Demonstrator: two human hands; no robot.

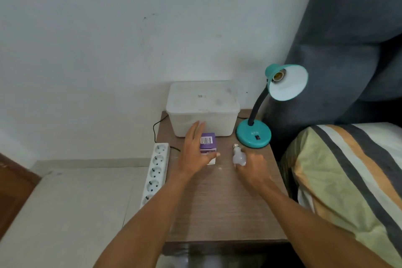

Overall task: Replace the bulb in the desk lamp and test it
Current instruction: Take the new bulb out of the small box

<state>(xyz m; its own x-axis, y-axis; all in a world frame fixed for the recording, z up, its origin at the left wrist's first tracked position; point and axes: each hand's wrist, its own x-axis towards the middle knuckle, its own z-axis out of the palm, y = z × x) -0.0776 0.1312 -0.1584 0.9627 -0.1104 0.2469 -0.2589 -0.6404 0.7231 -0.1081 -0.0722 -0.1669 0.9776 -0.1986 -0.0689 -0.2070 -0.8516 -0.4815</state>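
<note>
My left hand (195,152) lies spread, thumb out, against the purple bulb box (208,144), hiding its left side. My right hand (253,164) curls around the white bulb (239,156) just before the lamp (253,136) base, its socket empty.

Both bare forearms extended forward. Left hand (196,152): palm down, fingers spread and straight, thumb out to its right, open. Right hand (253,165): well apart to its right, fingers curled down, knuckles up
</note>
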